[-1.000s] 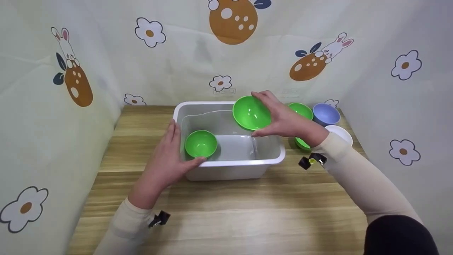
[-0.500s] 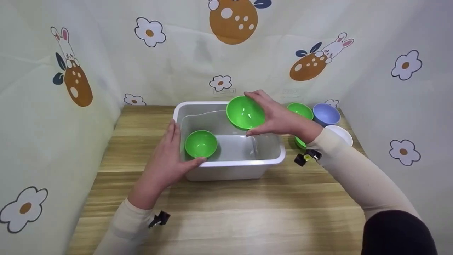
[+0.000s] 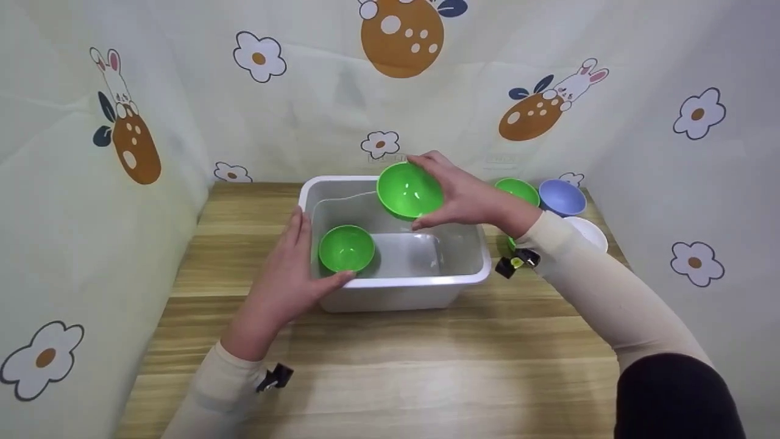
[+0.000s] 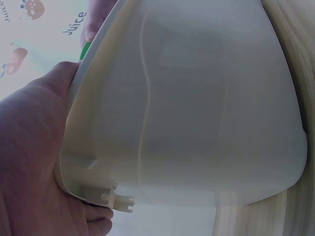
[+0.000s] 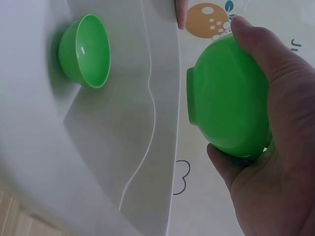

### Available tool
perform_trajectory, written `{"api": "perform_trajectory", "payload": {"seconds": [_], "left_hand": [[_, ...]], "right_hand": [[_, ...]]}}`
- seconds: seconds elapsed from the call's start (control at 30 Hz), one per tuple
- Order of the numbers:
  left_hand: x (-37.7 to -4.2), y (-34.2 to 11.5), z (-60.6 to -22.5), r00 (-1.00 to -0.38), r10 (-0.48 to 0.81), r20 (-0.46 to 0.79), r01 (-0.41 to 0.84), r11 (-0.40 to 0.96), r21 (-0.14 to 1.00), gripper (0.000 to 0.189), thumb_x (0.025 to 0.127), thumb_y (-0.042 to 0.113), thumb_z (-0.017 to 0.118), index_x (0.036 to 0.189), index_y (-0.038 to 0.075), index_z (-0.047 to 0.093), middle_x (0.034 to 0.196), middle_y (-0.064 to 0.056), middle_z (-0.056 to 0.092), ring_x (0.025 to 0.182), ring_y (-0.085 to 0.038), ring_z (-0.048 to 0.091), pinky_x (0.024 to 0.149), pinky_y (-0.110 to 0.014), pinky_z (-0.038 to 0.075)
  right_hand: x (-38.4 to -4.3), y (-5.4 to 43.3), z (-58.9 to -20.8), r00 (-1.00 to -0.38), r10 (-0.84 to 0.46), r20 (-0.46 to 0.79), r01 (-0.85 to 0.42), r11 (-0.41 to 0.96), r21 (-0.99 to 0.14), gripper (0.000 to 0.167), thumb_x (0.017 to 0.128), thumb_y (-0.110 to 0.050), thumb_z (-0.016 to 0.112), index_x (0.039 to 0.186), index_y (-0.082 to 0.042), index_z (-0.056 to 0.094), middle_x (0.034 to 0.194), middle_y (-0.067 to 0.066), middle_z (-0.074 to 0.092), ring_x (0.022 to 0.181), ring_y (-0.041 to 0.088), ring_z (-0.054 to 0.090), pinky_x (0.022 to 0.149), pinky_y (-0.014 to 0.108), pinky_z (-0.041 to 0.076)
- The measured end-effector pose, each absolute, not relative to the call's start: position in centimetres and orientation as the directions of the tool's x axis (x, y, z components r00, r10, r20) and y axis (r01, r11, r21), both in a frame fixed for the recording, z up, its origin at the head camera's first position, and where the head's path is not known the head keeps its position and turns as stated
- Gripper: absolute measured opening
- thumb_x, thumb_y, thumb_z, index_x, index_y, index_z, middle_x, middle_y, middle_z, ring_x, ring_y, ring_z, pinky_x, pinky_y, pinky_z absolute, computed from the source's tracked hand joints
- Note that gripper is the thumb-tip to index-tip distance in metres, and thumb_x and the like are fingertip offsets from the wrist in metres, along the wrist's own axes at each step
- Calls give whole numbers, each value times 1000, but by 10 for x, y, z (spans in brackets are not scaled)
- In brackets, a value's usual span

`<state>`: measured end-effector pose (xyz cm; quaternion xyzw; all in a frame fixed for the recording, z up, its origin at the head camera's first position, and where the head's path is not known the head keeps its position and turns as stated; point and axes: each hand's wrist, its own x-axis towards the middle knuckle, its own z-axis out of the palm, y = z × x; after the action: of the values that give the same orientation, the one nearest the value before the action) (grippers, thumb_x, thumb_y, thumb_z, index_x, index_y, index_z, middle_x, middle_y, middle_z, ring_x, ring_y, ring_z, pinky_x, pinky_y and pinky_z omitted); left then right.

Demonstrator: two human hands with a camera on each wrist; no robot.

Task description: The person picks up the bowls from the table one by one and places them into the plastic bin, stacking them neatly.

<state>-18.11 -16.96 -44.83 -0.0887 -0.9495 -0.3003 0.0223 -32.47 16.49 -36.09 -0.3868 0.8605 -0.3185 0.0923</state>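
At the left of the head view we see the left hand, spread with rather straight fingers at the left front corner of a light bin, touching its rim. Inside this bin, in its left part, sits 1 upright green bowl. Near the middle of the frame, above the back part of the bin, there is 1 tilted green bowl; the right hand grips it between thumb and fingers. At the right, on the table, we find 1 farther green bowl, 1 blue bowl and 1 white dish, partly covered by the sleeve. In the left wrist view, upper left, we read "Juice" on the printed cloth.
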Motion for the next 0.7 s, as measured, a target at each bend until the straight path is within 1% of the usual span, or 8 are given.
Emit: {"api": "perform_trajectory", "payload": {"seconds": [0.1,0.23,0.43,0.7], "left_hand": [[-181,-170,-448,-984,154,92,179,807,563,148,82,97,63,175,-3,5,184,-22,-2,169,-46,8,131,-66,21],[-181,-170,-448,-984,153,93,178,806,564,148,82,97,63,175,-2,5,184,-21,-2,168,-46,9,131,-66,22],[-182,-170,-449,-983,154,96,181,804,566,148,81,97,63,175,-2,5,184,-21,-2,168,-46,10,130,-67,22],[-181,-171,-450,-980,160,115,197,806,558,147,83,95,65,175,-3,6,184,-21,0,169,-44,9,131,-65,22]], "right_hand": [[-326,160,-361,-679,-729,83,-606,493,-625,123,79,-41,103,174,-9,32,158,9,44,140,24,51,118,44,48],[-329,154,-361,-675,-734,80,-611,495,-618,121,79,-44,102,173,-10,33,157,8,44,139,23,51,118,42,49],[-332,145,-361,-660,-746,91,-628,482,-611,120,80,-41,102,174,-11,33,156,8,45,139,22,52,118,41,49],[-336,133,-364,-636,-764,106,-643,449,-621,121,80,-40,102,174,-9,32,155,8,44,139,22,51,120,39,46]]}}
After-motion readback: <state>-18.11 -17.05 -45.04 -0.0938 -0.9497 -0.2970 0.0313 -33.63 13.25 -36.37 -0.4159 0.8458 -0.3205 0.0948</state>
